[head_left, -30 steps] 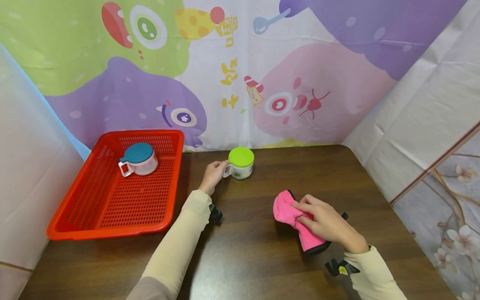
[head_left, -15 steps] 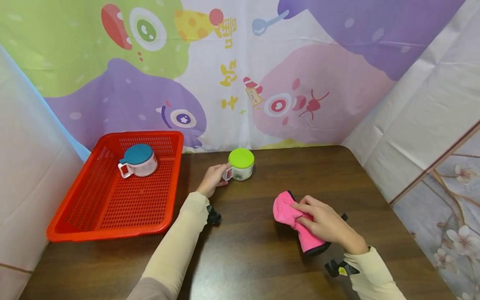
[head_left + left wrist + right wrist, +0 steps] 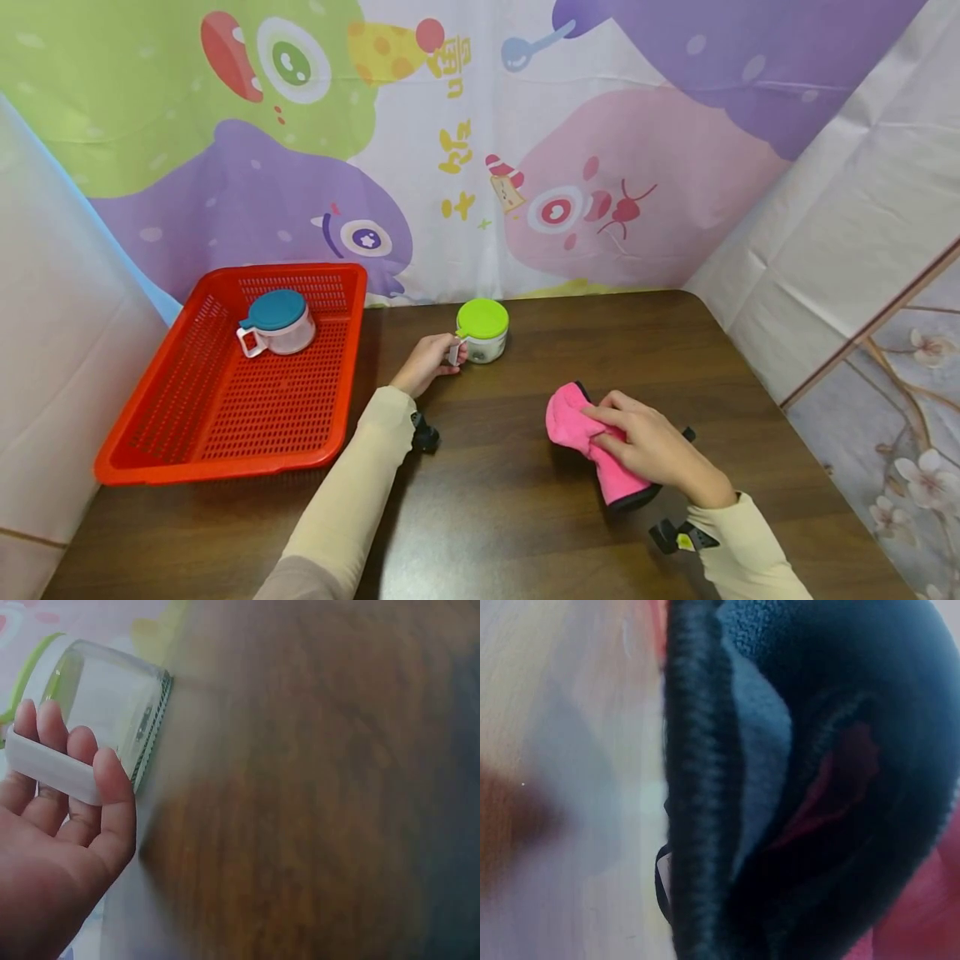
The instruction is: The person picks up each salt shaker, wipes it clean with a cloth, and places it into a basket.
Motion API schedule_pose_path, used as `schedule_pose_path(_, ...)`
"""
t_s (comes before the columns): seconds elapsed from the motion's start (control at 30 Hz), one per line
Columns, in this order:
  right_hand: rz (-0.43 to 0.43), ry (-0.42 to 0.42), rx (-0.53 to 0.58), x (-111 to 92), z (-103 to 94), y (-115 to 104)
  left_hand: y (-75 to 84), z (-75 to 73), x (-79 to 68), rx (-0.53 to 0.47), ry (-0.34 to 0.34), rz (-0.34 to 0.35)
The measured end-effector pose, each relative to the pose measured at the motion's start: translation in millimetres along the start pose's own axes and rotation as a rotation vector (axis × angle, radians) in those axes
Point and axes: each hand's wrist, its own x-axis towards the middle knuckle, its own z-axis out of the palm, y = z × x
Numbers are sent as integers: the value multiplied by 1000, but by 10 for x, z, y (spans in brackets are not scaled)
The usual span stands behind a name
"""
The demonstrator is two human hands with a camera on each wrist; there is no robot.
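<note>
Near the back of the table stands a glass jar (image 3: 483,343) with a lime green lid and a white side handle. My left hand (image 3: 427,365) grips that handle; in the left wrist view the fingers curl through behind the white handle (image 3: 56,769), and the clear jar body (image 3: 112,690) lies beyond them. To the right, my right hand (image 3: 648,437) holds a bunched pink cloth (image 3: 570,421) with black edging, pinched between thumb and fingers. The right wrist view is filled by the cloth's dark edging (image 3: 697,750), folded into a loop, and hides most of the hand.
At the left, a red perforated plastic basket (image 3: 341,408) holds a similar jar (image 3: 281,321) with a teal lid and white handle. Both rest on the brown wooden table (image 3: 495,517). A cartoon-printed curtain (image 3: 450,250) rises along the table's back edge.
My left fingers have moved from touching the handle's side to curling through it. The jar stays in about the same place. My right hand and the pink cloth have not moved.
</note>
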Motion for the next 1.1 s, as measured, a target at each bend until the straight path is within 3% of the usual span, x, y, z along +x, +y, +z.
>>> schedule_pose_path(0.57,8,-12,3,-8,-5,7,-6,37,41,-17,-29,12)
schedule_pose_path(0.83,12,-9,1,-32,-3,25,-33,11,53,-106,9,54)
schedule_pose_path(1.1,6,-9,7,-19,11,27,25,6,-14,-181,-39,52)
